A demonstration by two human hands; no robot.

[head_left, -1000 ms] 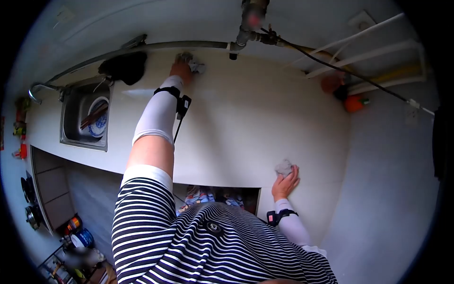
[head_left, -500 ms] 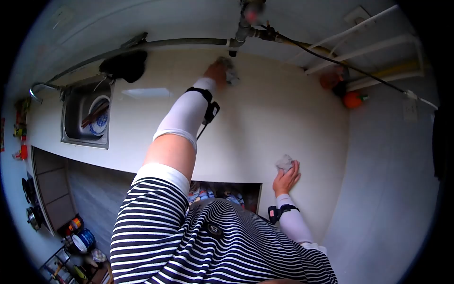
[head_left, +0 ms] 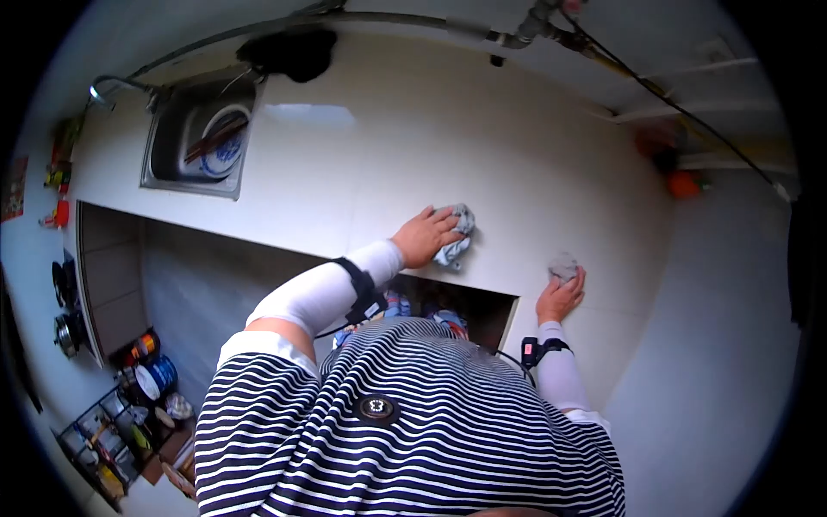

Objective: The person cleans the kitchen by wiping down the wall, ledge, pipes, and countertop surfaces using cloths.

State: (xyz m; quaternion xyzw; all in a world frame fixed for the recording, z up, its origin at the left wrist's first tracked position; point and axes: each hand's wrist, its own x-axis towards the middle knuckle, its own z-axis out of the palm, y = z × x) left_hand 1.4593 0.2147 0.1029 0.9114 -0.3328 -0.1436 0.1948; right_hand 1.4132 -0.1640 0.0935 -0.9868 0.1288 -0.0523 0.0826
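My left hand (head_left: pixel 426 236) presses a crumpled grey-blue cloth (head_left: pixel 455 234) onto the pale countertop (head_left: pixel 370 164), close to its front edge, with the fingers over the cloth. Farther right, my right hand (head_left: pixel 561 298) rests on the same counter, its fingers against a small light-grey cloth (head_left: pixel 563 266). Both cloths lie on the surface, apart from each other.
A steel sink (head_left: pixel 191 187) at the left holds a bowl (head_left: pixel 226 153) and brown sticks. Behind it are a tap (head_left: pixel 103 90) and a black item (head_left: pixel 289 54). Pipes (head_left: pixel 525 30) run along the wall. An orange object (head_left: pixel 685 184) sits at the right corner.
My left hand has come from the back of the counter to near its front edge, bringing the cloth along. My right hand stays by its cloth. The camera view has shifted.
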